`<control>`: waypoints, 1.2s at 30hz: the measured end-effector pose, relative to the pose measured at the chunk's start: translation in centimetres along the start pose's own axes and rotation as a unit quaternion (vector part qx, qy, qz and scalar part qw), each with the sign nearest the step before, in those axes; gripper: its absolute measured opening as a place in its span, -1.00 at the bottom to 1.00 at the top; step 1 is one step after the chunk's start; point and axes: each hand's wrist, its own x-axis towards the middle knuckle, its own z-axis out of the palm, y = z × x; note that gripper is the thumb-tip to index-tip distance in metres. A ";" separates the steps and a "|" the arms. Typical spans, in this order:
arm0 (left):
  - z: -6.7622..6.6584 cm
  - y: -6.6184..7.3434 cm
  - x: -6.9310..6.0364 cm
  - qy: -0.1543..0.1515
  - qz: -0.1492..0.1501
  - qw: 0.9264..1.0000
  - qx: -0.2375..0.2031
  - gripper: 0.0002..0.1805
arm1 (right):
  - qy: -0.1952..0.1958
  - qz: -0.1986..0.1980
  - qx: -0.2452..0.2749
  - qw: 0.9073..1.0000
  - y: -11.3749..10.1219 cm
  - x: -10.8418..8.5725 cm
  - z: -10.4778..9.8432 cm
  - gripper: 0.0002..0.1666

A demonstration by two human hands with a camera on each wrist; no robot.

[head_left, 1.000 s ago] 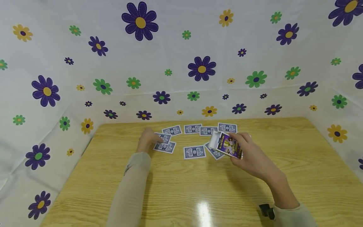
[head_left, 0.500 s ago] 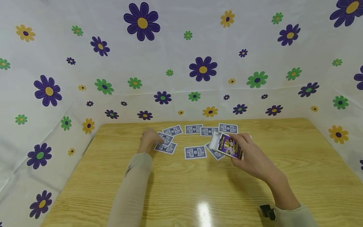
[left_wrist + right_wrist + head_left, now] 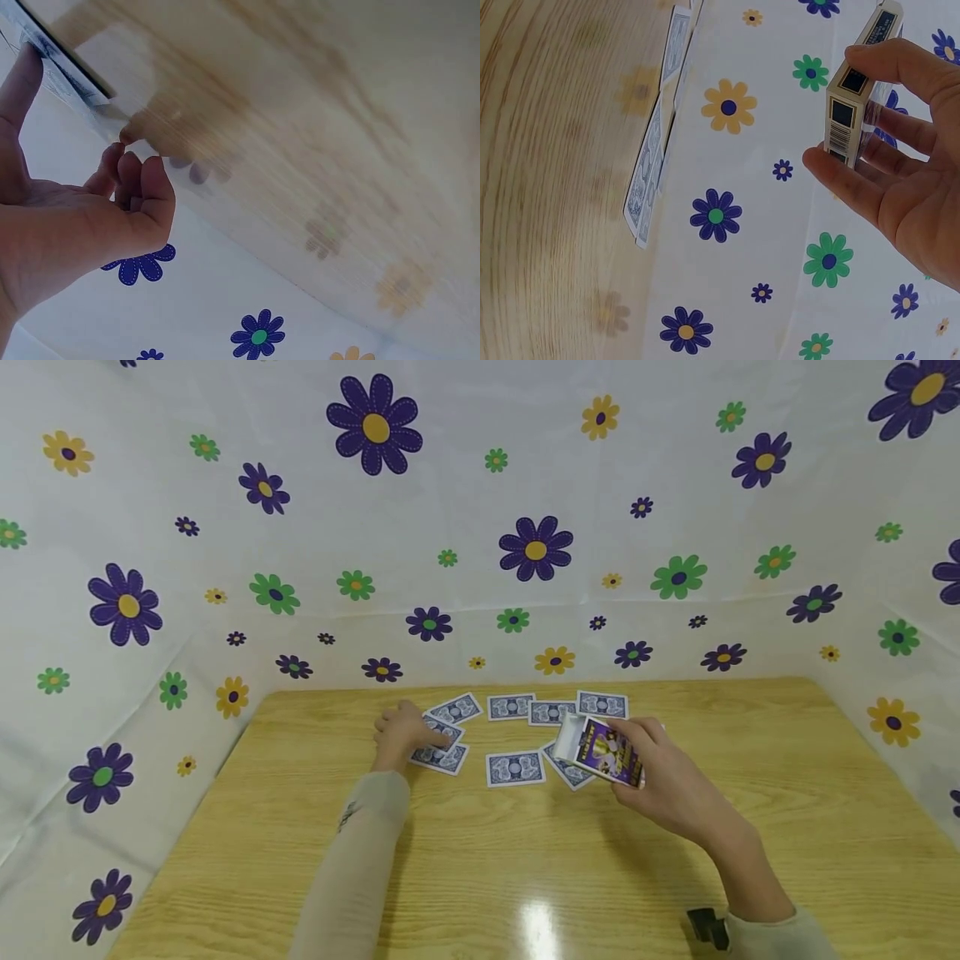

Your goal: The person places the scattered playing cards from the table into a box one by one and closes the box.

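My left hand (image 3: 402, 732) lies at the left end of the playing cards, its thumb (image 3: 21, 86) straight and pressing on a face-down blue-backed card (image 3: 452, 727). That card partly overlaps a lower card (image 3: 442, 762). In the left wrist view the other fingers bend loosely down by the table, apart from the cards. Above the right-hand cards, my right hand (image 3: 675, 785) grips a purple card box (image 3: 611, 753) between thumb and fingers. The box tilts with its open white end to the left. Its printed narrow side (image 3: 846, 112) shows in the right wrist view.
Several more face-down cards form two loose rows, including a back card (image 3: 512, 707) and a front card (image 3: 515, 769). They lie on a wooden table (image 3: 465, 860). A white flowered cloth (image 3: 450, 485) stands behind and at the sides.
My left hand and the card beneath its thumb have slid slightly to the right and nearer, over the lower card. My right hand keeps the card box at nearly the same spot.
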 end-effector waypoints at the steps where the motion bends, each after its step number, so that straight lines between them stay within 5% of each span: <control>1: 0.0 0.0 0.0 0.001 -0.002 1.000 -0.001 0.15 | 0.001 0.000 -0.001 1.000 0.0 0.0 0.0 -0.12; 9: -0.2 -0.4 0.4 0.005 0.016 1.000 -0.006 -0.27 | 0.001 0.006 -0.002 1.000 0.0 -0.1 0.0 -0.10; 16: -0.9 -1.3 0.1 0.014 0.071 0.990 -0.121 -0.65 | 0.001 0.001 -0.001 1.000 0.0 -0.1 -0.1 -0.12; 22: -2.1 -1.3 -1.6 0.012 0.118 0.980 -0.162 -0.59 | -0.002 0.000 0.002 1.000 -0.1 -0.1 -0.1 -0.11; 25: -2.5 -1.2 -2.8 0.006 0.140 0.969 -0.203 -0.48 | -0.001 -0.003 -0.002 1.000 -0.1 0.0 0.0 -0.11; 36: -2.5 -0.3 -7.4 -0.048 0.217 0.910 -0.351 -0.43 | -0.003 -0.006 -0.009 1.000 -0.1 0.0 0.3 -0.09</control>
